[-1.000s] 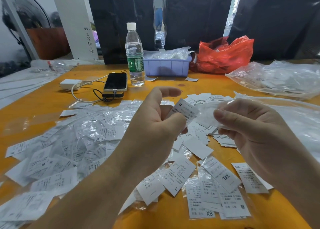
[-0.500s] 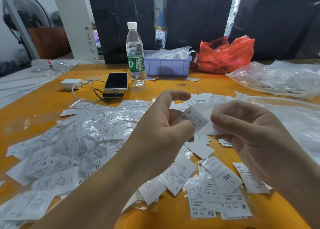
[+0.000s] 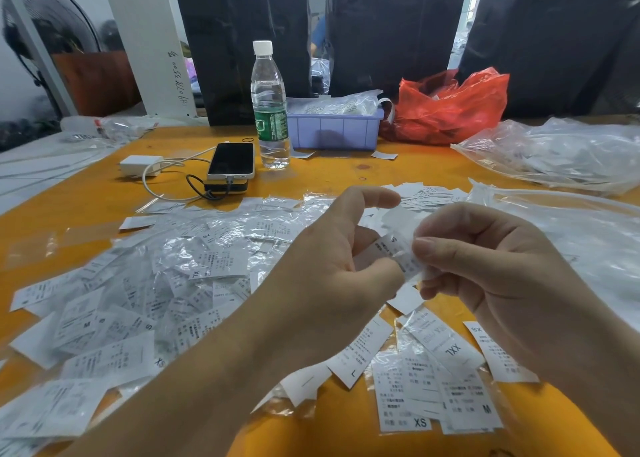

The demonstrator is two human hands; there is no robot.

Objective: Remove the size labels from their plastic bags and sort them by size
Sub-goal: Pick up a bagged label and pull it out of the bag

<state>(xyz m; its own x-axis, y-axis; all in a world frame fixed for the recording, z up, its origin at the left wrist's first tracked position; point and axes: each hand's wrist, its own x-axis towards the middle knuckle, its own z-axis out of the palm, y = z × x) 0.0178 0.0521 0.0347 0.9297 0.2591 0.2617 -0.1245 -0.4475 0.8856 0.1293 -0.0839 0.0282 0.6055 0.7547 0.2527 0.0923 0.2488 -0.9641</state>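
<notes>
A white size label marked S [image 3: 394, 248] is held up between both hands above the orange table [image 3: 86, 200]. My left hand [image 3: 332, 266] pinches its near end between thumb and fingers, index finger raised. My right hand [image 3: 485, 262] pinches the far end, where thin clear plastic wraps it. A big heap of bagged labels [image 3: 145, 290] covers the table's left. Loose labels marked XXL [image 3: 446, 342], M [image 3: 471, 404], XS [image 3: 401, 401] and L [image 3: 360, 356] lie below my hands.
A water bottle [image 3: 269, 110], a phone on a power bank [image 3: 231, 161] with a charger and cables, a purple tray [image 3: 334, 129] and a red plastic bag [image 3: 446, 106] stand at the back. Large clear bags [image 3: 561, 155] lie at the right.
My hands have come closer together and lower. The right fingers now close over the S label's far end, where before they held the clear plastic beside it.
</notes>
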